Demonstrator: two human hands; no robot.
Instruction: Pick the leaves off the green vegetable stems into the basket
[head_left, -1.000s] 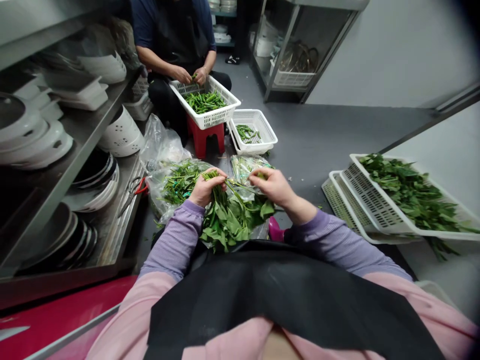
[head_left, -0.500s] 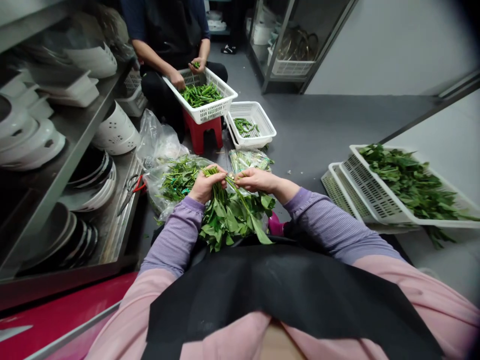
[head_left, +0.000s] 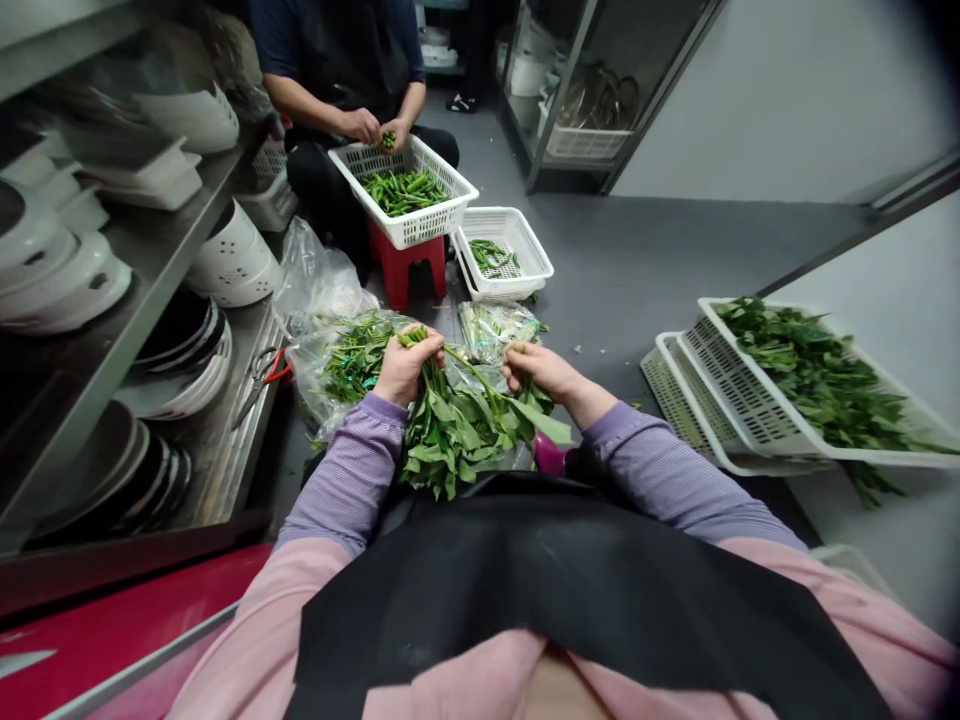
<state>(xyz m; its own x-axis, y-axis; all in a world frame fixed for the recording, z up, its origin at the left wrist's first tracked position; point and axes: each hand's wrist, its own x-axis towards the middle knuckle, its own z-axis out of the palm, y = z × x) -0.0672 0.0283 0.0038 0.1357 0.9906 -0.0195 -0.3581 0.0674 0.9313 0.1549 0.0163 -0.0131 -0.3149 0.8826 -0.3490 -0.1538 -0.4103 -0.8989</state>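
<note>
My left hand (head_left: pixel 409 365) is closed round the stems of a bunch of leafy greens (head_left: pixel 446 430), whose leaves hang down over my lap. One long stem slants out of the bunch to the right, ending in a broad leaf. My right hand (head_left: pixel 544 372) is a little apart on the right, fingers curled and pinched near that leaf; what lies between the fingertips is too small to make out. Beyond my left hand, an open plastic bag (head_left: pixel 319 275) holds more greens (head_left: pixel 352 355). A second clear bag (head_left: pixel 499 328) with greens lies behind my hands.
A co-worker (head_left: pixel 345 60) handles green peppers over a white basket (head_left: pixel 450 215) on a red stool (head_left: pixel 409 270). Another basket (head_left: pixel 529 245) holds a few peppers. Stacked baskets (head_left: pixel 780 415) with greens stand right. Left, a metal shelf holds dishes (head_left: pixel 56 270) and scissors (head_left: pixel 262 378).
My right hand has moved right, away from my left hand and the stems. The long stem's leaf has swung up and right. The co-worker's hand has lifted out of the pepper basket.
</note>
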